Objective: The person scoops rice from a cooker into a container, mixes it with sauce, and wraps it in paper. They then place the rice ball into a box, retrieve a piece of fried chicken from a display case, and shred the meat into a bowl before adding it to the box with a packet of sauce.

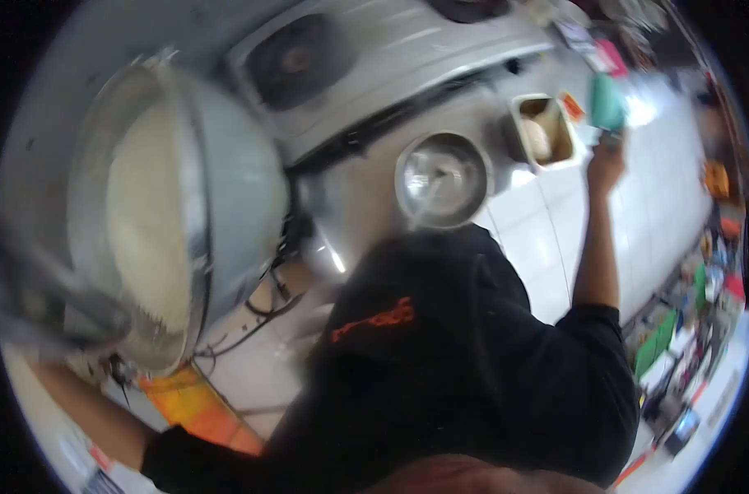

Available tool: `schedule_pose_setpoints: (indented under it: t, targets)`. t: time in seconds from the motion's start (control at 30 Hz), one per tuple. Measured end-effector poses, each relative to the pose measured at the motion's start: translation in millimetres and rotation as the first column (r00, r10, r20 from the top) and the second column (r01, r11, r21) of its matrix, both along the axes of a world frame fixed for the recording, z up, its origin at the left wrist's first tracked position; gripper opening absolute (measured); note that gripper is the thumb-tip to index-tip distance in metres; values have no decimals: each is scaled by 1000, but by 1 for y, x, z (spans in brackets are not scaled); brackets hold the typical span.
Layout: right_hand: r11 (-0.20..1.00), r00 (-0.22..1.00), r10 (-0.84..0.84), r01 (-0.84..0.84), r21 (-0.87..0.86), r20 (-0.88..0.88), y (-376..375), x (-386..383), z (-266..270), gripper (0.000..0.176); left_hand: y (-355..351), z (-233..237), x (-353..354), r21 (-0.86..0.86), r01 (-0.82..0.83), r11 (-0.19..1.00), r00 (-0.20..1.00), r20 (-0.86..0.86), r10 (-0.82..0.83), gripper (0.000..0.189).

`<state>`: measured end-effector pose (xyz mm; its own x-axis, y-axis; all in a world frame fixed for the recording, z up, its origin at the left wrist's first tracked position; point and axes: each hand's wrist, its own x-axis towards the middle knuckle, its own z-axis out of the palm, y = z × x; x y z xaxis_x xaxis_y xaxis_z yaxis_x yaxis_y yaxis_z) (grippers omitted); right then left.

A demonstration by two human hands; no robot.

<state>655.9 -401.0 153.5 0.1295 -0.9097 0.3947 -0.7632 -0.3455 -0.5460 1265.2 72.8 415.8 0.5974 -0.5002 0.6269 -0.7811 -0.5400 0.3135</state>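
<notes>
At the right, my right hand [607, 169] is closed around the lower end of a green cup-like thing [607, 103], blurred by motion. Just left of it stands a cream square tub [568, 152] with something pale and rounded inside. My left arm reaches to the far left, where my left hand [49, 366] is mostly hidden behind a blurred dark-grey metallic thing [58, 288]; its fingers do not show. Beside that is a large metal bowl [234, 165] with a pale, whitish mass [148, 206] in it. A shiny round steel bowl [443, 179] sits in front of my body.
A stove top with a dark burner [296, 62] lies beyond the steel bowl. White floor tiles [539, 222] show below the tub. An orange thing [572, 107] is near the tub. Cables [263, 305] and an orange-yellow panel [197, 403] are at lower left; assorted goods [671, 354] line the right edge.
</notes>
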Motion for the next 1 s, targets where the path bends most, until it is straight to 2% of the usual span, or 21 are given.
schedule_pose_setpoints:
  t: [0.03, 0.1, 0.13, 0.17, 0.2, 0.23, 0.3, 0.33, 0.43, 0.47, 0.53, 0.67, 0.73, 0.8, 0.87, 1.0]
  targets:
    - [989, 992, 114, -109, -95, 50, -42, -20, -18, 36, 44, 19, 8, 52, -89, 995, 994, 61, 86, 45]
    - [985, 936, 172, -168, -41, 308, -45, 17, 24, 24, 165, 69, 14, 133, -300, 945, 939, 216, 268, 47]
    - [981, 902, 121, -174, 92, 414, -50, 36, 38, 25, 227, 96, 8, 150, -402, 903, 891, 292, 348, 47]
    - [962, 836, 200, -267, 62, 512, -28, 65, 65, 26, 169, 84, -32, 132, -466, 875, 853, 330, 405, 47]
    - [940, 762, 264, -341, 20, 592, -6, 92, 88, 28, 129, 76, -58, 26, -351, 936, 935, -49, 352, 51]
    - [926, 736, 300, -376, -2, 607, -2, 111, 97, 28, 107, 73, -71, 75, -456, 887, 887, -46, 459, 55]
    - [841, 675, 472, -538, -60, 566, 3, 137, 114, 30, 96, 60, -67, 212, -438, 874, 878, -106, 466, 57]
    - [832, 658, 491, -549, -82, 571, 10, 152, 127, 30, 88, 53, -70, 272, -426, 863, 882, -87, 463, 57]
    - [700, 528, 642, -699, -144, 556, 45, 196, 174, 14, 71, 40, -82, 415, -365, 833, 898, -78, 432, 58]
    - [693, 514, 651, -702, -162, 559, 54, 209, 184, 14, 68, 35, -84, 401, -378, 834, 896, -67, 438, 58]
    - [592, 399, 725, -778, -211, 562, 73, 236, 204, 12, 64, 24, -82, 425, -207, 881, 931, -192, 311, 56]
    - [466, 275, 806, -841, -276, 524, 121, 273, 233, 17, 56, 12, -94, 466, -257, 847, 941, -81, 330, 53]
    - [389, 270, 866, -892, -228, 421, 138, 285, 238, 17, 54, 22, -104, 488, -85, 869, 912, -313, 265, 55]
    - [345, 204, 802, -925, -157, 561, 170, 293, 237, 19, 65, 9, -93, 455, -74, 888, 938, -271, 217, 52]
    - [262, 148, 804, -958, -120, 577, 189, 299, 231, 22, 72, 0, -84, 436, -65, 897, 958, -224, 178, 52]
    - [137, 31, 786, -983, -124, 618, 220, 317, 215, 26, 69, -2, -79, 491, -209, 846, 936, -149, 318, 50]
